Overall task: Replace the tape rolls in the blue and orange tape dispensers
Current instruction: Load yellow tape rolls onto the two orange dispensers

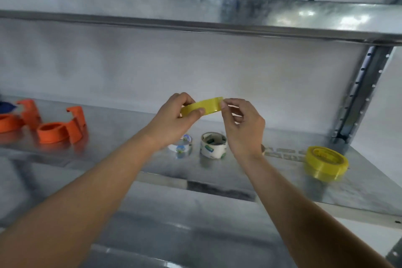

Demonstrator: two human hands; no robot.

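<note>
Flat yellow roll of tape (202,106) held in the air above the galvanised metal shelf (239,180), between both hands. I see it nearly edge-on: its flat faces look up and down, the band runs left to right, right end tipped slightly higher. Its core axis stands close to upright, leaning a little toward me.

Left hand (174,120) is closed on the roll's left side — thumb across the near rim, fingers curled over the far side. Right hand (243,124) pinches at the roll's right end with thumb and forefinger; I cannot tell whether it has a loose tape end or just the rim.

Directly below the hands, on the shelf: two spent white cardboard tape cores with green print, one (181,146) partly hidden by the left wrist, the other (214,145) standing open end up just beside it.

Far right on the shelf — a thicker full yellow tape roll (325,162), lying flat.

Left side: an orange plastic tape dispenser (63,128), then a second orange dispenser (19,118) at the frame edge, well apart from the hands. A dark blue shape (5,106) shows behind it, cropped.

An upper metal shelf (195,13) spans overhead.
</note>
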